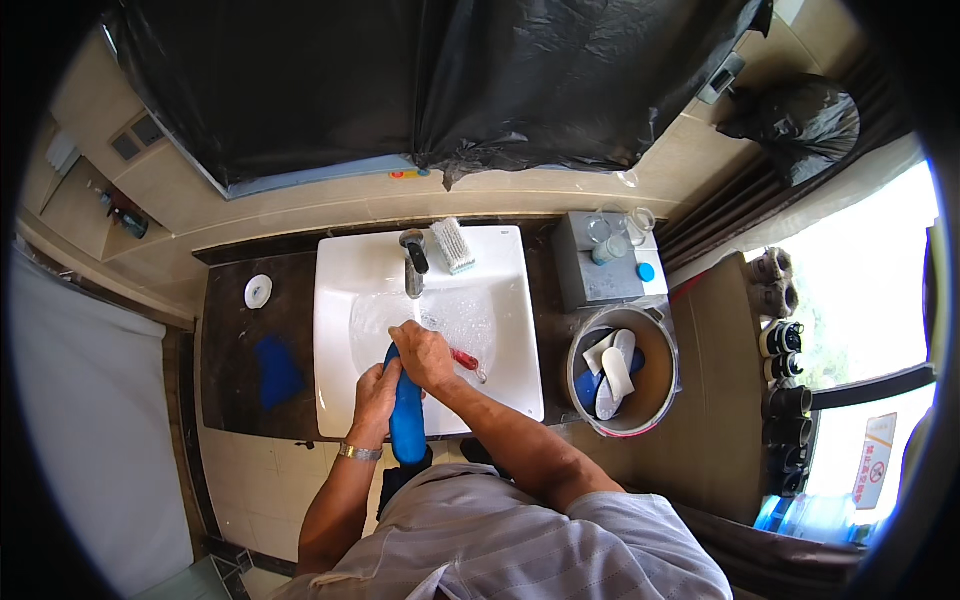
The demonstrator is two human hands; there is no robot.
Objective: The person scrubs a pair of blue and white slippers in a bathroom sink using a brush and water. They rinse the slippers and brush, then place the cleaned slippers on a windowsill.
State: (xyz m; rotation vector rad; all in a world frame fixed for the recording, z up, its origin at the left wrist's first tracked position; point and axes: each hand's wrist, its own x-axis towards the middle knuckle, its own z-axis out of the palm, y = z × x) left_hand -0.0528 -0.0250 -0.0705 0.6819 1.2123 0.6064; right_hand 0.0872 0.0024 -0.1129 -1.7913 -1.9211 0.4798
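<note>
A blue shoe insole (408, 420) is held lengthwise over the front of the white washbasin (330, 330). My left hand (377, 394) grips its left side, and my right hand (426, 356) is closed around its far end. Water runs from the faucet (414, 262) just beyond my hands, and the basin holds sudsy water. A red object (465, 360), perhaps a brush handle, lies in the basin beside my right hand, partly hidden by it. On the basin's back ledge rests a white-bristled scrub brush (452, 244).
Right of the basin, a bucket (664, 375) holds several white, grey and blue insoles. Behind it, a grey box (592, 277) carries glass jars and a blue cap (646, 272). On the left counter lie a blue cloth (277, 371) and a small white dish (258, 292). Shoes (784, 337) line the right side.
</note>
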